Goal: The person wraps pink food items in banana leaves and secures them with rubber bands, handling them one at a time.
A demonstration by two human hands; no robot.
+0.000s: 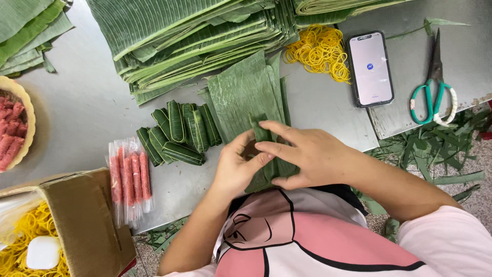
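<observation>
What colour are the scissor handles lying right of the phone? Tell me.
The scissors' handles are teal green, one loop wrapped in white cord; the head view shows them.

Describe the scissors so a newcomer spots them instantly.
Start at the grey metal table and go to its far right side, just right of the black smartphone. The green-handled metal scissors lie there shut, blades pointing away; one handle loop is wrapped white.

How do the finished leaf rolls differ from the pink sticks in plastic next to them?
The leaf rolls are dark green and wrapped in banana leaf; the pink sticks are sealed in clear plastic, with no leaf on them. The rolls are short, plump and piled at mixed angles; the sticks are long, thin and lie side by side in a neat row. Both rest on the metal table, left of the hands.
</observation>
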